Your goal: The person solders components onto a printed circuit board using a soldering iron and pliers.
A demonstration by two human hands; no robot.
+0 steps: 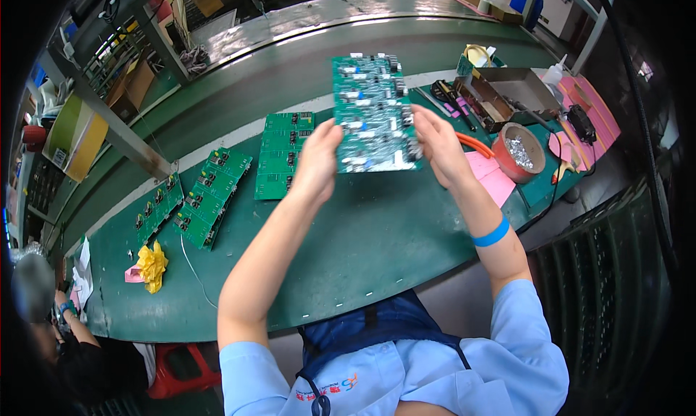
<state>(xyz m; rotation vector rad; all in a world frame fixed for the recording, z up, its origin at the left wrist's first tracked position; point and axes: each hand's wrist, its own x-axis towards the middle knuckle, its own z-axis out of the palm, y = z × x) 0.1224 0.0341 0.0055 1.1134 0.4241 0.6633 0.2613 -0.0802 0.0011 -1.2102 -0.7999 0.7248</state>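
Left hand pinches the left edge of a circuit board, which lies at two o'clock from it, raised over the worktop, long axis roughly twelve-to-six. Right hand grips the opposite edge, board at ten o'clock; neither clearly nearer.
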